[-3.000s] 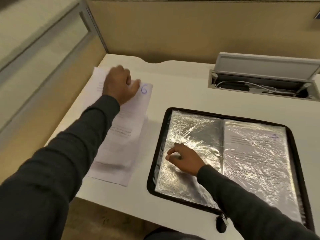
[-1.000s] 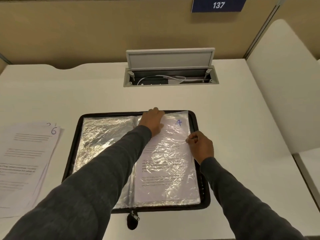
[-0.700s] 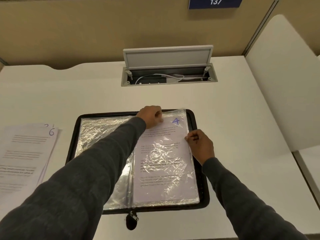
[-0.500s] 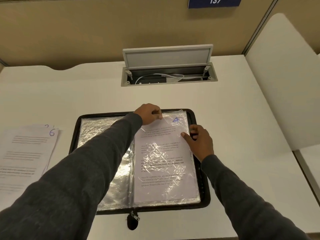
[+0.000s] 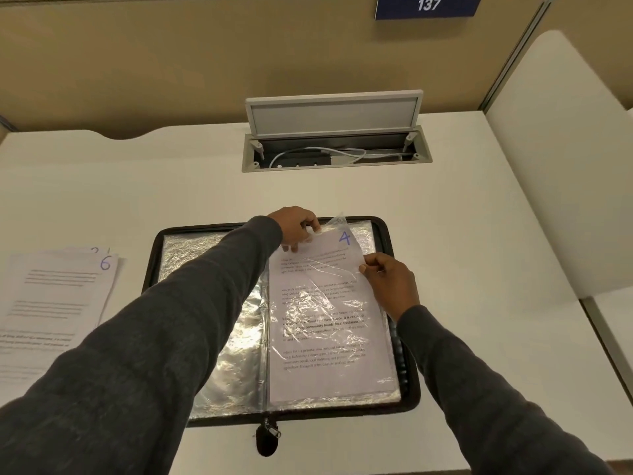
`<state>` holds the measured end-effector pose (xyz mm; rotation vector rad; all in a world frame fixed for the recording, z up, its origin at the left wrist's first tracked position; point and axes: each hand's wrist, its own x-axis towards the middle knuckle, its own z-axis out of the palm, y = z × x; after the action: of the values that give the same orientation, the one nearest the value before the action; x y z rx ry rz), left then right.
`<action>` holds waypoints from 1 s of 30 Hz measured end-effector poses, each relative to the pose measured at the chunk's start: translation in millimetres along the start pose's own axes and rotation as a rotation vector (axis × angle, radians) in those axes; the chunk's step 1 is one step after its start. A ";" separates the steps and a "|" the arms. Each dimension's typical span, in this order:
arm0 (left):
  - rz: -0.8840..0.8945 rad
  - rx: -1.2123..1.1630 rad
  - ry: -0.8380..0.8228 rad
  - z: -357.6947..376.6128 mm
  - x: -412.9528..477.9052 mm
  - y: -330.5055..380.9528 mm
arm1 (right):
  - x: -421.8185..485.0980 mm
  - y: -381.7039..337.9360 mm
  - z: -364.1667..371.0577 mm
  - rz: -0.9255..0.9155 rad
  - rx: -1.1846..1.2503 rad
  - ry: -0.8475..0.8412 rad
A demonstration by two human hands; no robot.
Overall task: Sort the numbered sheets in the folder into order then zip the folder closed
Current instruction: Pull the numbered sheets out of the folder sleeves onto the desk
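The black fabric zip folder (image 5: 411, 389) holds crinkled clear plastic sleeves (image 5: 236, 354) that glint silver. The white paper sheet (image 5: 325, 337) carries black print and a blue handwritten 4. The stack of white loose sheets (image 5: 51, 303) shows a blue 6. The flat desk top (image 5: 137, 186) is off-white, the partition wall (image 5: 205, 63) tan, the rectangular sign (image 5: 426, 5) navy with white numerals, and the knit jumper sleeves (image 5: 154, 354) charcoal.

Loose sheets (image 5: 51, 303) off the left edge, print illegibly small; left page of the folder (image 5: 342, 412) partly behind a sleeve (image 5: 171, 320)

A white desk (image 5: 445, 234) carries the open folder (image 5: 154, 255) and loose sheets (image 5: 51, 303).
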<state>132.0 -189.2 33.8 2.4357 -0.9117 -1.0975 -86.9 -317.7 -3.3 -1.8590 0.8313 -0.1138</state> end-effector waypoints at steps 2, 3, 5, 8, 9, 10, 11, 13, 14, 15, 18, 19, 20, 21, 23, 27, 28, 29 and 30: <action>0.010 0.025 -0.008 -0.8 0.3 1.3 | -1.8 -0.5 0.5 -0.012 0.028 0.002; 0.018 0.034 0.003 -0.7 1.0 1.9 | -3.0 -0.8 0.5 -0.019 0.045 0.002; 0.051 0.102 0.043 0.5 2.2 3.8 | -4.9 -1.5 0.5 -0.035 0.064 0.004; 0.115 0.201 0.169 1.0 6.8 4.7 | -6.8 -2.9 -0.1 -0.029 0.061 0.008; 0.121 0.192 0.245 0.8 9.7 3.7 | -7.5 -3.0 -0.1 -0.017 0.061 0.002; 0.116 0.144 0.317 0.1 11.3 2.9 | -8.2 -2.4 0.1 -0.008 0.054 -0.007; 0.103 0.068 0.362 -1.4 12.5 2.5 | -8.5 -1.1 0.6 -0.002 0.045 -0.018; 0.096 0.012 0.319 -5.7 13.4 1.4 | -9.7 1.1 2.2 0.012 0.040 -0.036; 0.100 0.058 0.242 -8.4 12.2 1.6 | -10.2 1.6 3.0 0.020 0.035 -0.037; 0.096 0.119 0.169 -11.0 10.6 1.8 | -10.5 2.1 3.6 0.025 0.023 -0.033; 0.078 0.106 0.277 -21.9 9.4 -1.0 | -13.8 1.6 4.9 0.028 0.011 -0.020; 0.067 0.018 0.384 -26.7 9.3 -2.8 | -15.2 1.9 5.4 0.033 0.016 -0.021; 0.057 -0.063 0.486 -32.3 8.9 -4.8 | -16.6 2.8 6.1 0.039 0.016 -0.028; 0.056 -0.111 0.573 -39.0 6.9 -5.8 | -17.7 3.8 7.0 0.045 0.006 -0.036; 0.042 -0.125 0.716 -56.8 1.4 -9.7 | -20.0 4.6 8.4 0.072 -0.003 -0.053; 0.083 -0.214 0.872 -105.1 -15.5 -25.1 | -24.6 0.5 11.2 0.125 0.093 -0.099; 0.099 -0.237 0.876 -117.6 -22.5 -29.6 | -25.9 -2.0 12.2 0.123 0.091 -0.112; 0.130 -0.260 0.867 -128.8 -28.8 -34.1 | -27.2 -5.3 12.9 0.121 0.095 -0.122; 0.164 -0.273 0.849 -139.4 -37.4 -38.2 | -28.2 -9.9 15.0 0.122 0.109 -0.129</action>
<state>234.6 -132.2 126.1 2.2021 -0.5987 -0.0636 -96.7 -287.3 6.5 -1.6906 0.8302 0.0367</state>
